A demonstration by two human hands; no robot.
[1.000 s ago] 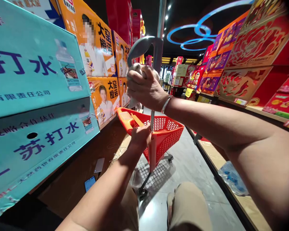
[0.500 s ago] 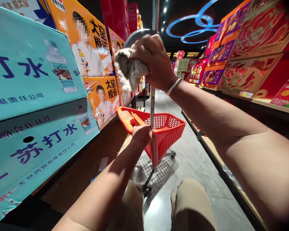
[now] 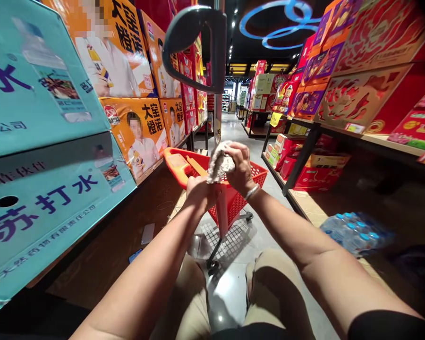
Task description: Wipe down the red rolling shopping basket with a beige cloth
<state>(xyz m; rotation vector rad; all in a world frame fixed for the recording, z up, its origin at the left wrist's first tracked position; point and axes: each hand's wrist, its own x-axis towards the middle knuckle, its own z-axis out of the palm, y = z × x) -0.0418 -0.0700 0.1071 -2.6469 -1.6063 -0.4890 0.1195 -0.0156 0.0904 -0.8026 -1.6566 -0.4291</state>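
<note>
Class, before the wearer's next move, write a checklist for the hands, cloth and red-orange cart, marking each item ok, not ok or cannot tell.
1. Cloth held in the right hand: ok.
2. Left hand at the cart: ok.
3. Left fingers closed on the pole: cannot tell; they are hidden.
4. Cloth clear of the left hand in this view: not ok, its lower end meets that hand.
5. Dark handle clear of both hands: ok.
6. Front wheel locked: cannot tell.
</note>
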